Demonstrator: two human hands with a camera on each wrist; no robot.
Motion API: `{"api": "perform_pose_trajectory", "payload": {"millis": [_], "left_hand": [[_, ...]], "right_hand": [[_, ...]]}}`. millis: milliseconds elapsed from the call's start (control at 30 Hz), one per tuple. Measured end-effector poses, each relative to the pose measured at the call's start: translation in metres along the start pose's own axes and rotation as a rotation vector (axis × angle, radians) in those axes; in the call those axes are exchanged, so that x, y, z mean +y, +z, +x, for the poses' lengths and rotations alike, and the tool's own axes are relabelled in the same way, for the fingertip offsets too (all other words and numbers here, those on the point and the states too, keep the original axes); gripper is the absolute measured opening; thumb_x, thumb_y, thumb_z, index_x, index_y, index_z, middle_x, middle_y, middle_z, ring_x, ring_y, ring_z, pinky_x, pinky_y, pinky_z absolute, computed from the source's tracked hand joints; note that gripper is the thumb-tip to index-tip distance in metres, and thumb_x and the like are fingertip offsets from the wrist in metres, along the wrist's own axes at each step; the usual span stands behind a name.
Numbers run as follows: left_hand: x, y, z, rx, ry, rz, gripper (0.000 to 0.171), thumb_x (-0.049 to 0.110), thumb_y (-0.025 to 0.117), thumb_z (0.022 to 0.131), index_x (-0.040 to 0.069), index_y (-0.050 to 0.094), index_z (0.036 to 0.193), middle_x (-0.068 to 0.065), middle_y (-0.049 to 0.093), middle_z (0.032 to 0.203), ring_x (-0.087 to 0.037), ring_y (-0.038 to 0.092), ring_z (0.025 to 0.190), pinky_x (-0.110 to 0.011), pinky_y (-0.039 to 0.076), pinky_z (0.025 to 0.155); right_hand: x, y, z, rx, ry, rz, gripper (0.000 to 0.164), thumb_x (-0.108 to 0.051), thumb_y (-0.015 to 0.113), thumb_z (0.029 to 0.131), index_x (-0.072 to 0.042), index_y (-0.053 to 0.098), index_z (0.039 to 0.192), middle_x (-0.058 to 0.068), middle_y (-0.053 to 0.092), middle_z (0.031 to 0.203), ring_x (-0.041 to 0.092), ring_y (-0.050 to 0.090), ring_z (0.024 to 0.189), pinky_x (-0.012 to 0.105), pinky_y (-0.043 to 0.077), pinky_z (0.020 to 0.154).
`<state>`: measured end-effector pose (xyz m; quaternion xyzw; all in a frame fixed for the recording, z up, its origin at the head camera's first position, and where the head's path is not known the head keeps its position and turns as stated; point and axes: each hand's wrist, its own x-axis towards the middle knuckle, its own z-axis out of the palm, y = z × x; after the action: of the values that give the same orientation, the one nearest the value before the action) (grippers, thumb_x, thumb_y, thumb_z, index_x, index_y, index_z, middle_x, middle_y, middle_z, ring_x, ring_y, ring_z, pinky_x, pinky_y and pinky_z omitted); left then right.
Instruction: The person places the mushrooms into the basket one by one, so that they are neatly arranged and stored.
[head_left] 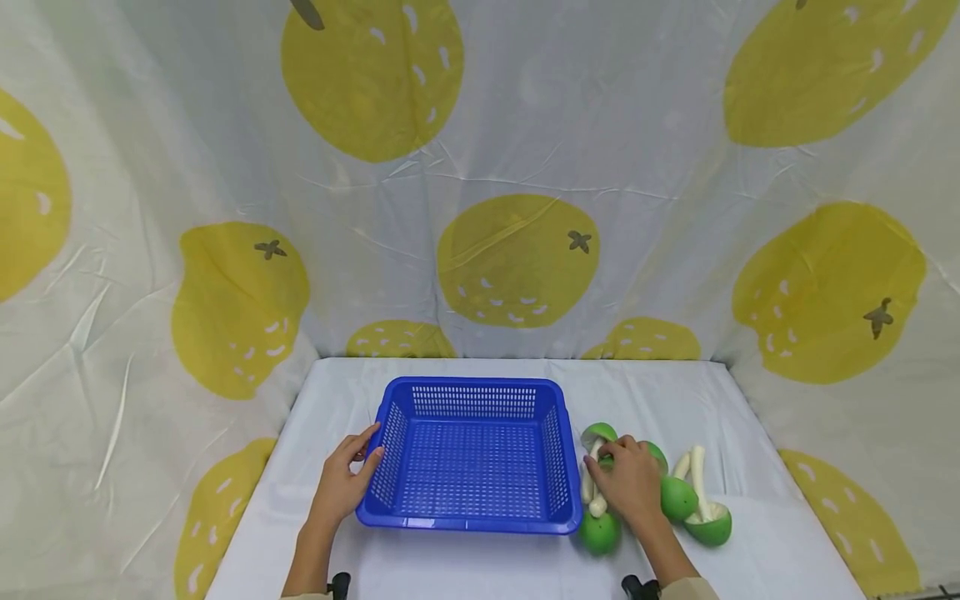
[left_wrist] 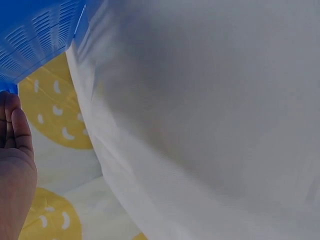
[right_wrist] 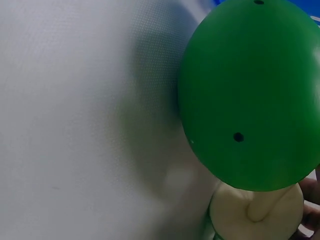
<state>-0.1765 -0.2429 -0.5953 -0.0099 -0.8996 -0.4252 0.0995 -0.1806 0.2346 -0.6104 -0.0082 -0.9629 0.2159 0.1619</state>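
Note:
A blue plastic basket (head_left: pixel 472 467) with slotted walls lies on the white cloth, its inside bare. At its left side, my left hand (head_left: pixel 345 479) holds the rim, thumb over the edge. Just right of the basket, my right hand (head_left: pixel 633 479) bends its fingers around a green-capped toy mushroom (head_left: pixel 599 433) with a pale stem. My palm hides part of the cluster. Below the hand sits another green mushroom cap (head_left: pixel 599 533). In the right wrist view, a large dark-dotted green cap (right_wrist: pixel 250 95) covers most of what my fingers (right_wrist: pixel 311 216) touch.
More toy mushrooms lie right of my right hand, among them a green cap (head_left: pixel 678 498) and an upturned mushroom (head_left: pixel 708 525) with its stem pointing up. White cloth (head_left: pixel 540 575) covers the table. Lemon-print curtains (head_left: pixel 517 258) enclose the back and sides.

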Motion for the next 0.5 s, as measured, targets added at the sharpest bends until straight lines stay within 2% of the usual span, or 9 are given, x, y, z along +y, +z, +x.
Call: {"api": "perform_pose_trajectory", "payload": {"millis": [367, 500], "left_hand": [[-0.0051, 0.0032, -0.0001, 0.006, -0.005, -0.017, 0.048, 0.032, 0.068, 0.101, 0.021, 0.059, 0.147, -0.001, 0.063, 0.102, -0.018, 0.059, 0.100, -0.052, 0.053, 0.095], [-0.0047, 0.0033, 0.0005, 0.016, 0.004, -0.018, 0.047, 0.030, 0.068, 0.101, 0.023, 0.060, 0.147, 0.000, 0.064, 0.103, -0.016, 0.059, 0.099, -0.047, 0.054, 0.095]], "right_hand": [[-0.0060, 0.0010, 0.0043, -0.053, 0.097, -0.094, 0.049, -0.050, 0.087, 0.074, -0.005, 0.076, 0.091, 0.023, 0.064, 0.099, 0.043, 0.057, 0.095, 0.056, 0.046, 0.079], [-0.0079, 0.0006, 0.0072, -0.077, 0.114, -0.110, 0.044, -0.047, 0.084, 0.074, -0.005, 0.075, 0.086, 0.023, 0.062, 0.097, 0.042, 0.056, 0.094, 0.054, 0.044, 0.078]]}}
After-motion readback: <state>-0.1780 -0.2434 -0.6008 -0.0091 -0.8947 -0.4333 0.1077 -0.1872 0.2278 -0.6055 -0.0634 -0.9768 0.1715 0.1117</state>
